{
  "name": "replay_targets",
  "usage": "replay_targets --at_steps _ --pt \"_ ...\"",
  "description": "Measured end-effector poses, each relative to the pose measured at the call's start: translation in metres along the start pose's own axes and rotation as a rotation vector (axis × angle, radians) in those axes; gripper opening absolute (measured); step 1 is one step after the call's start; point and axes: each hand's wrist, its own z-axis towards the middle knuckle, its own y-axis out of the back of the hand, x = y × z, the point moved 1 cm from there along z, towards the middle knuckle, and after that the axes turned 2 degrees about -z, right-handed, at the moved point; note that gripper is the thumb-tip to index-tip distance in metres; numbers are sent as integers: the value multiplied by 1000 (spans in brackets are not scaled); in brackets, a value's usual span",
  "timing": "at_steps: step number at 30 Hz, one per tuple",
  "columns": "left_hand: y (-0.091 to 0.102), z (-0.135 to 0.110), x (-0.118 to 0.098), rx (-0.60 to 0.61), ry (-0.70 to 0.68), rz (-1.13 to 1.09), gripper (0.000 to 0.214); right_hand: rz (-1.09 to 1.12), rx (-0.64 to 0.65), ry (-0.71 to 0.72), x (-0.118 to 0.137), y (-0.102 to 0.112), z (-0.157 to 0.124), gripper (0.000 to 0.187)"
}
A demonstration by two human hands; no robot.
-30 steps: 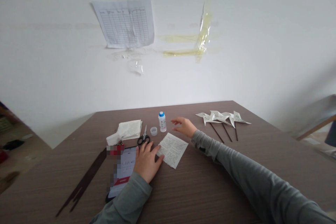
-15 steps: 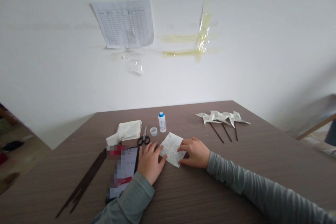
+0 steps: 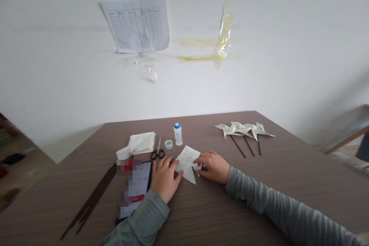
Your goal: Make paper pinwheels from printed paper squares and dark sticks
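Note:
A square of printed paper (image 3: 186,162) lies on the brown table (image 3: 259,184) in front of me. My left hand (image 3: 164,178) rests flat on the table, its fingers spread and pressing the paper's left corner. On the paper's right side, my right hand (image 3: 212,166) pinches the corner and lifts it over toward the middle. Just behind the paper stand a small white bottle with a blue cap (image 3: 178,134) and a loose clear cap (image 3: 168,144). Black-handled scissors (image 3: 157,151) lie beside my left hand's fingertips.
A phone (image 3: 135,190) lies under my left wrist. Dark thin sticks (image 3: 92,200) lie at the left. A stack of paper squares (image 3: 141,143) sits behind the scissors. Three paper pinwheels on sticks (image 3: 245,132) lie at the far right. A wall stands behind the table.
My right hand came back from near the bottle to the paper's right corner, gripped it and began folding it inward. My left hand stayed pressing the paper.

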Motion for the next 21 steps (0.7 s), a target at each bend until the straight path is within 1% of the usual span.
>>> replay_targets --at_steps 2,4,8,10,14,17,21 --pt "-1 0 1 -7 -7 -3 46 9 -3 -1 -1 1 0 47" --pt "-2 1 2 -13 -16 -11 45 26 -6 -1 -3 1 0 50" --pt "-2 3 1 11 -25 -55 47 66 -39 -7 -7 -2 0 30" --pt "0 4 -1 47 -27 -75 50 76 -54 -16 -9 -6 0 25" --pt "4 7 -6 91 -54 -108 53 77 -72 -44 -14 -15 2 23" --pt "4 9 -9 63 -65 -122 45 98 -73 -72 -16 -21 5 23" --pt "0 10 -12 4 -96 -112 31 142 -100 -170 -14 -28 6 24"
